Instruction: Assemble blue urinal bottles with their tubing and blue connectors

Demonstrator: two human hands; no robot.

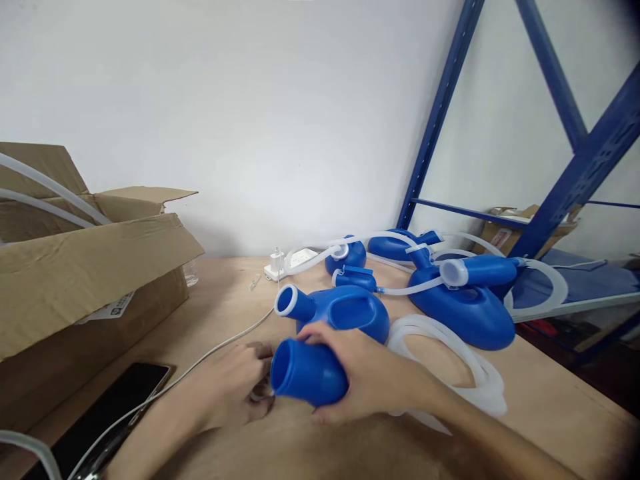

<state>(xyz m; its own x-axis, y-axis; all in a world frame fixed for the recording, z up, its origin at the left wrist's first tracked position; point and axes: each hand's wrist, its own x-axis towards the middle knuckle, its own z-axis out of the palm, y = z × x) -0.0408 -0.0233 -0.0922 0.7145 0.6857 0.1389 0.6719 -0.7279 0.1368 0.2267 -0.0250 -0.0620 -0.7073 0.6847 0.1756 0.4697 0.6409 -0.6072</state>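
Observation:
My right hand (365,373) is wrapped round a blue plastic cup (307,373), whose open mouth faces left. Beside that mouth, my left hand (235,380) has its fingers curled around something small and pale, too hidden and blurred to make out. Just behind my hands lies a blue bottle (350,308) with a handle and a white-rimmed neck. To the right of it, a coil of translucent tubing (480,373) rests on the wooden table (545,393).
A cardboard box (100,280) with tubes stands at the left. A black phone (110,413) and a thin white cable lie nearby. A white power strip (300,259) sits by the wall. More blue bottles (460,310) with tubing are at the right, before a blue metal rack (435,120).

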